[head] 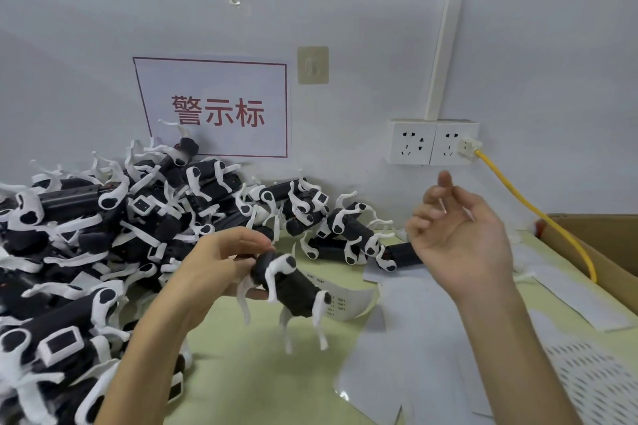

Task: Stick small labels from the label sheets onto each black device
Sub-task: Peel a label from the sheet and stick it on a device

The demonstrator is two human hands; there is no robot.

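Observation:
My left hand (pixel 221 262) grips one end of a black cylindrical device (pixel 293 290) with white straps hanging from it, held above the green table. A curled label sheet (pixel 348 300) with small printed labels lies just behind and under that device. My right hand (pixel 455 235) is raised to the right, palm toward me, fingers loosely curled; whether a small label sits on its fingertips I cannot tell. A big heap of the same black devices (pixel 86 235) with white straps fills the left side and reaches along the wall.
Blank backing sheets (pixel 431 338) cover the table at the right. A sheet of small labels (pixel 593 379) lies at the lower right. A cardboard box (pixel 607 245) stands at the far right, with a yellow cable (pixel 538 214) running from the wall socket (pixel 452 143).

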